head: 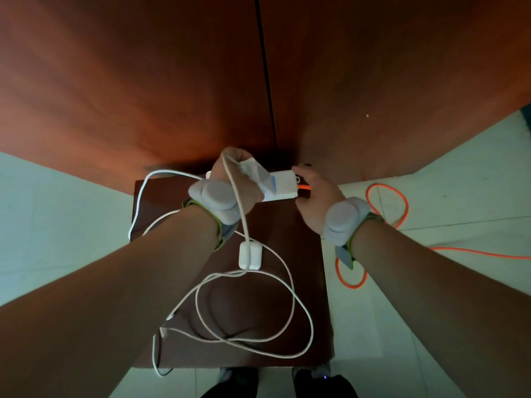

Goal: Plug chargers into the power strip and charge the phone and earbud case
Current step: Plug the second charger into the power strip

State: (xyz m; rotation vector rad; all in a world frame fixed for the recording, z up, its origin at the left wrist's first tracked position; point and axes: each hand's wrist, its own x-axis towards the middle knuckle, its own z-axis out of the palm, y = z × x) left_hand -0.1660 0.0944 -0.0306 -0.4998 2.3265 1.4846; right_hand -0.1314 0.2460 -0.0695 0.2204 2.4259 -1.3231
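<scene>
Gripping a white charger plug (253, 170), the left hand (232, 182) is hovering over the left half of the long white plastic power strip (283, 186), its fingers closed around the plug's body; the plug is sitting against the strip's top face, though whether its prongs are seated cannot be told from this angle; the right hand (314, 196) is holding the strip's right end, fingers curled around its far edge and thumb on the near side, steadying it; the strip is lying along the far edge of the small dark reddish-brown wooden bench (301, 282), close against the brown wooden wall panel (143, 81) behind it; a thin white charging cable (290, 285) is running from the plug over the left wrist and down into loose overlapping loops across the middle and near part of the bench, one end hanging past the near left corner; a small white rounded earbud case (250, 255) is resting near the middle of the bench, just below the left wrist, with the cable passing beside it; whether a connector is in it cannot be told; a bright orange power cord (386, 202) is leaving the strip's right end and coiling on the pale tiled floor (431, 196) off the bench's right edge; grey padded sensor bands (343, 222) with green-edged straps are sitting on both wrists.
</scene>
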